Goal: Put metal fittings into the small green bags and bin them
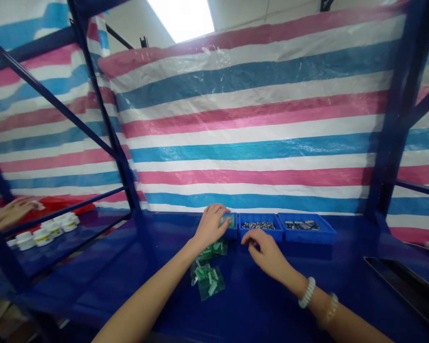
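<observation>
My left hand reaches over the left blue bin, fingers bent over its edge and fingertips partly hidden; whether it grips anything does not show. Small green packets lie on the table below that hand. My right hand is at the front edge of the middle blue bin, which contains small metal parts. Its fingers curl toward the thumb, and what they hold, if anything, is too small to name. The right blue bin contains flat metallic pieces.
The blue table stands inside a dark blue frame before a striped sheet. At far left are white bottles, red material and another person's hand. A dark flat object lies at right.
</observation>
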Demonstrator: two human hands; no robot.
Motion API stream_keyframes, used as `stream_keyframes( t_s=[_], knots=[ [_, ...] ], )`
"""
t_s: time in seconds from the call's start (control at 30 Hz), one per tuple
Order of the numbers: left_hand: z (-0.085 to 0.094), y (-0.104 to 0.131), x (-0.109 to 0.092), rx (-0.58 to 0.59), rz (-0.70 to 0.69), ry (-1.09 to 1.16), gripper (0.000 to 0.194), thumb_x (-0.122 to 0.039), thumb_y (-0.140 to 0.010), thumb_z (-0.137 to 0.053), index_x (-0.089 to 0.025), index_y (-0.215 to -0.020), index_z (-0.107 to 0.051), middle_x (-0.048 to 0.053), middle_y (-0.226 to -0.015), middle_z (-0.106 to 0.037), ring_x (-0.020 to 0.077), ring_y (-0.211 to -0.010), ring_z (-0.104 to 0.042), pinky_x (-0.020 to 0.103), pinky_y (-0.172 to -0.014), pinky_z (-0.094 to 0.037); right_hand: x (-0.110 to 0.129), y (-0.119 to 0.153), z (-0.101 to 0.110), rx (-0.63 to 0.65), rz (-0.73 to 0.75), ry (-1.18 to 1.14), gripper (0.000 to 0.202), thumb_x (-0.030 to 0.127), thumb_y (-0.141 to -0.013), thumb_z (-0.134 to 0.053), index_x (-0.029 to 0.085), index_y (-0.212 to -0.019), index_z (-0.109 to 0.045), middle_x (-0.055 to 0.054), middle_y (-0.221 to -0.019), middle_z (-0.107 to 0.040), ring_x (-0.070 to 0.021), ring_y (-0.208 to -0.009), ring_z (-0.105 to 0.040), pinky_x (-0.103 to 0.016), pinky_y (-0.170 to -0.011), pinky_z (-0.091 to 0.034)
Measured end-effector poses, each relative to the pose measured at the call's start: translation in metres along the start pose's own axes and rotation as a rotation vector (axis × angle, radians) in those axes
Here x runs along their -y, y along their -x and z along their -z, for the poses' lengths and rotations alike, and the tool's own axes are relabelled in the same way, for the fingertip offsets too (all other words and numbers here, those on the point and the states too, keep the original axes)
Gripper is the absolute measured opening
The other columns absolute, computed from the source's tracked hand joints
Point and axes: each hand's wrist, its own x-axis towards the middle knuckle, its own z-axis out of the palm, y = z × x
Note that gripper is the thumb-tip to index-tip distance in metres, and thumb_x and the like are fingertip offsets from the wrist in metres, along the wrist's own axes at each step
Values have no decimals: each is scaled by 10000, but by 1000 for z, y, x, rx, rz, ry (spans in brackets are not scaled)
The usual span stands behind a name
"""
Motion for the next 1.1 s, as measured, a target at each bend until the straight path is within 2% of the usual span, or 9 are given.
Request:
stream_keyframes(
  t_s=[0.1,0.17,0.3,0.53,0.63,0.77,0.9,1.03,1.1],
  knots=[
    [11,16,-6,44,-68,-10,219,-199,-858,-476,-211,-954,-672,84,-992,-689,275,-1060,-546,413,-915,-397,4,11,-8,270,90,103,332,167,-810,-554,210,-1123,-654,-106,-1069,-676,-299,-1064,-558,-454,-919,-434],
    [11,27,-7,109,-108,-22,133,-226,-770,-598,-217,-869,-688,71,-911,-700,292,-998,-562,412,-870,-416,5,17,-12,345,128,127,396,244,-832,-598,221,-1227,-612,-116,-1205,-645,-332,-1183,-507,-499,-1005,-377],
    [2,41,-7,200,-125,-34,309,-338,-635,-749,-179,-890,-681,119,-872,-701,355,-964,-570,466,-842,-430,3,19,-14,319,142,136,398,257,-851,-594,242,-1248,-600,-100,-1246,-630,-322,-1210,-505,-497,-1035,-366],
    [-12,42,-16,177,-76,183,134,-87,-687,-587,-170,-782,-632,83,-774,-676,274,-802,-629,389,-762,-473,-4,4,2,105,-106,302,287,176,-818,-524,135,-1074,-649,-145,-1051,-664,-306,-1025,-577,-489,-924,-444],
    [-11,40,-21,57,19,388,142,-124,-775,-523,-183,-863,-618,67,-861,-671,229,-836,-628,345,-768,-477,-8,0,6,39,-253,91,264,242,-807,-552,159,-1040,-644,-123,-1044,-671,-274,-974,-606,-443,-884,-473],
    [-16,41,-29,-58,219,694,111,-251,-836,-503,-166,-883,-557,48,-789,-626,176,-730,-622,258,-613,-490,-9,5,3,142,-453,-388,329,369,-753,-653,180,-1021,-629,-82,-951,-685,-211,-788,-641,-324,-660,-516],
    [-27,46,-36,-22,413,1034,156,-320,-830,-554,-166,-846,-535,-22,-653,-525,115,-576,-550,236,-547,-492,-12,13,-2,199,-623,-643,295,417,-676,-737,154,-713,-609,4,-588,-605,-109,-489,-549,-228,-480,-431],
    [-29,50,-43,-9,597,1610,355,-344,-684,-782,-176,-931,-591,-19,-736,-539,118,-707,-566,258,-693,-521,-7,16,-1,78,-698,-821,313,401,-652,-781,156,-676,-587,12,-576,-607,-82,-489,-543,-195,-482,-431],
    [-27,50,-46,-6,591,1665,405,-318,-617,-840,-176,-922,-613,-15,-772,-549,113,-712,-553,266,-708,-527,-3,16,1,73,-722,-893,314,398,-654,-791,158,-721,-600,-8,-622,-640,-95,-533,-582,-197,-505,-457]
  ],
)
